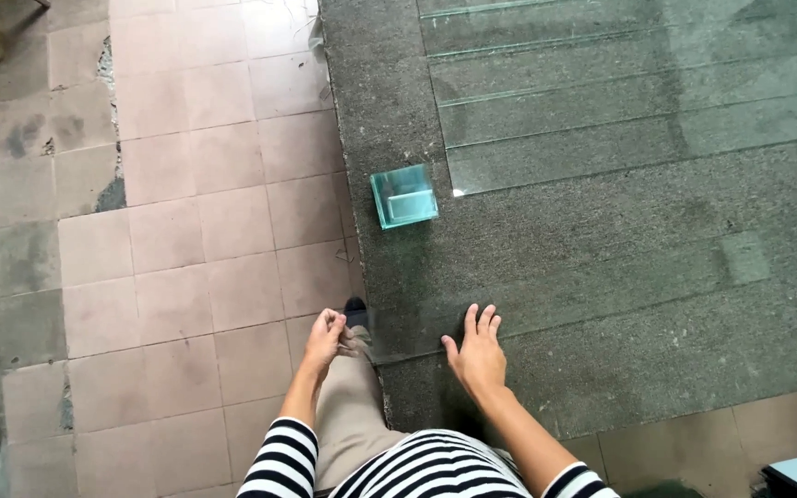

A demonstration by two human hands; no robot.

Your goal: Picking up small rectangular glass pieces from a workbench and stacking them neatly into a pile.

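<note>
I see my right hand [478, 350] flat and released on a large clear glass sheet [601, 286], nearly invisible on the grey table [389, 83]; my left hand [327, 334] hangs loosely clenched, empty.

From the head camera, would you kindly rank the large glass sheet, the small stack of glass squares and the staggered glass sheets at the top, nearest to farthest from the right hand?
1. Large glass sheet: under the right hand, on the grey carpet.
2. Small stack of glass squares: ahead, slightly left.
3. Staggered glass sheets: farthest, upper right.
</note>
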